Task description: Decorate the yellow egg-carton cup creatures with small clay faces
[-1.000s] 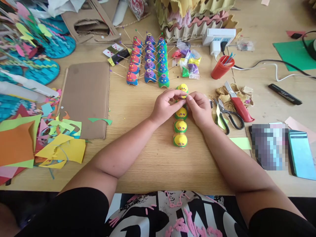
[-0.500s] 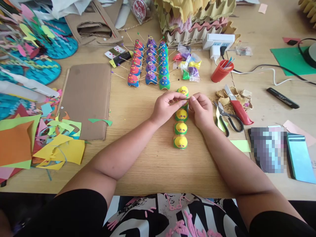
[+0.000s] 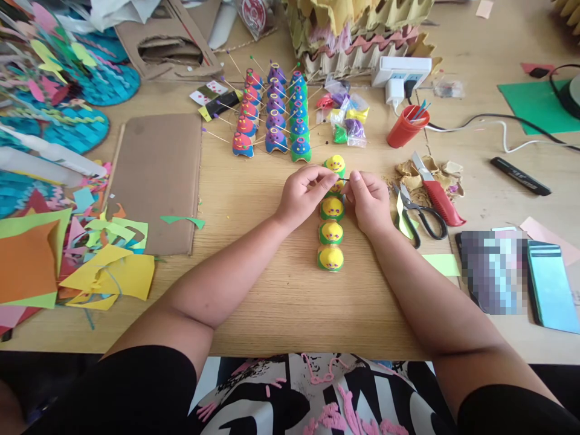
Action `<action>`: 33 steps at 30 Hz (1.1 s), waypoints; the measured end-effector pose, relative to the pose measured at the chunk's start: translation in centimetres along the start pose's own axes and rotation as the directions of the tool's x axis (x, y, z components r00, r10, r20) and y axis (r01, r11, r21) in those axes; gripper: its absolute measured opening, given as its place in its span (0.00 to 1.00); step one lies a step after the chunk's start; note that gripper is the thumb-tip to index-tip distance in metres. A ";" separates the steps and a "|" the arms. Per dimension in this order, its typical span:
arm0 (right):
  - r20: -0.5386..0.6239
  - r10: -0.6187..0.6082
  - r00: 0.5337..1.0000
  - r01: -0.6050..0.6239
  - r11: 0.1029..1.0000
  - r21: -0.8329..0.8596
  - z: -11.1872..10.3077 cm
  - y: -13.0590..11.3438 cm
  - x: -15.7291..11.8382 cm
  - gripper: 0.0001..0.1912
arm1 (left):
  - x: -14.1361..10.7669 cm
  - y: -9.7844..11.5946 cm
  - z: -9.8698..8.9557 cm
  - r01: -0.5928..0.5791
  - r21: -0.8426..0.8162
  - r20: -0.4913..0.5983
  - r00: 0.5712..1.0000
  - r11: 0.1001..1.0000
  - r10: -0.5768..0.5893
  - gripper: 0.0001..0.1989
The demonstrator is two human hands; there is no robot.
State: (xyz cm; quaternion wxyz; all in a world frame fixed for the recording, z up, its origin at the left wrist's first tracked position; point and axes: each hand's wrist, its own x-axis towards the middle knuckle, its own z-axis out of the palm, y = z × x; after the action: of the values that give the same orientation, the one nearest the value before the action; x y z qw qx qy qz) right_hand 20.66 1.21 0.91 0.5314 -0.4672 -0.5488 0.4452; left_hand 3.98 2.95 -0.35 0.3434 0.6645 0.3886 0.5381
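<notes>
My left hand (image 3: pixel 304 194) and my right hand (image 3: pixel 371 204) face each other, fingertips pinched, above a row of yellow-and-green egg-carton bumps (image 3: pixel 331 232) with small clay faces. Between the two pinches runs a thin dark strand (image 3: pixel 344 179), too small to tell its material. My fingers partly cover the second bump from the far end. Beyond my hands stand three finished-looking rows: a red-and-blue one (image 3: pixel 246 125), a purple-and-blue one (image 3: pixel 276 121) and a blue-and-green one (image 3: pixel 299 128), with thin sticks poking out at the sides.
To the right lie scissors (image 3: pixel 423 217), a red-handled utility knife (image 3: pixel 438 196) and a red cup (image 3: pixel 406 128). Bagged clay (image 3: pixel 354 132) sits near a power strip (image 3: pixel 402 71). At left are a cardboard sheet (image 3: pixel 154 181) and paper scraps (image 3: pixel 131 275). Egg cartons (image 3: pixel 353 54) stack behind.
My hands stay over the row, with a slightly longer stretch of the dark strand showing between my fingertips. The whole view has shifted slightly.
</notes>
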 end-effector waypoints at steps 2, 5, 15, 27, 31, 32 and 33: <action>-0.001 0.011 1.000 -0.011 1.000 0.009 0.0 -0.1 -0.1 0.34 | 0.0 -0.1 0.0 0.006 0.013 0.005 1.000 1.000 -0.006 0.23; -0.004 0.000 1.000 0.000 0.999 0.054 0.1 0.0 0.0 0.32 | 0.0 -0.4 0.0 -0.003 0.017 0.025 1.000 1.000 0.003 0.22; 0.030 -0.056 0.998 0.055 0.998 0.031 0.1 -0.4 0.0 0.31 | 0.0 -0.6 0.0 -0.123 0.038 0.078 0.990 0.992 0.120 0.16; 0.057 -0.078 0.995 0.078 0.997 -0.007 0.0 -0.7 0.0 0.31 | 0.0 -0.6 0.0 -0.186 0.096 0.025 0.983 0.978 0.184 0.10; 0.048 -0.063 0.997 0.064 0.998 -0.019 0.0 -0.7 0.0 0.33 | 0.0 -0.6 0.0 -0.241 0.076 0.013 0.971 0.968 0.240 0.06; 0.044 -0.057 0.997 0.058 0.998 -0.020 0.0 -0.7 0.0 0.33 | 0.0 -0.5 0.0 -0.243 0.081 0.009 0.970 0.967 0.243 0.05; 0.040 -0.054 0.998 0.054 0.998 -0.021 0.0 -0.7 0.0 0.33 | 0.0 -0.5 0.0 -0.240 0.087 0.006 0.971 0.967 0.241 0.05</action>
State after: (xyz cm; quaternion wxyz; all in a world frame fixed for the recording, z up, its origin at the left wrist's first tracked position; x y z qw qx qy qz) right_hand 20.58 1.05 1.63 0.5272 -0.4492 -0.5764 0.4336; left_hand 3.93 3.21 -0.78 0.2452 0.7198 0.3291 0.5598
